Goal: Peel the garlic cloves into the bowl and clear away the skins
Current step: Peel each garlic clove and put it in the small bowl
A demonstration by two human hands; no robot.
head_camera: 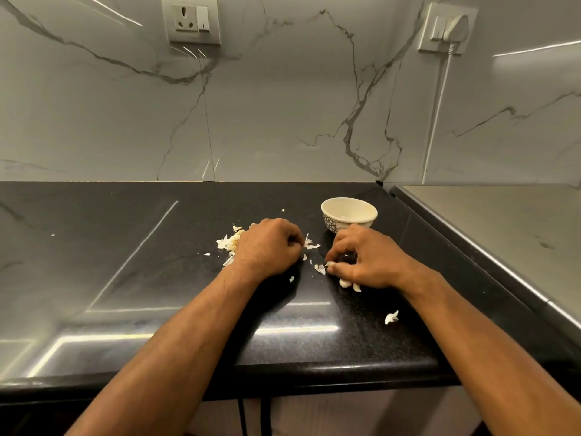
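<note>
Table (176, 309) edge nearest: skins (228, 242) piled left, left hand (268, 247) fisted beside them, contents unclear, right hand (366, 258) pinching a skin scrap (328, 264), bowl (349, 214) behind; peeling looks mostly done, clearing skins remains.

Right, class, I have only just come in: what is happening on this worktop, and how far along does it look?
A person is dealing with garlic at a black counter. The right hand pinches a papery skin low over the counter. The left hand is curled beside a heap of skins; what it holds is hidden. The bowl stands behind the hands. Loose skins still lie scattered.
</note>
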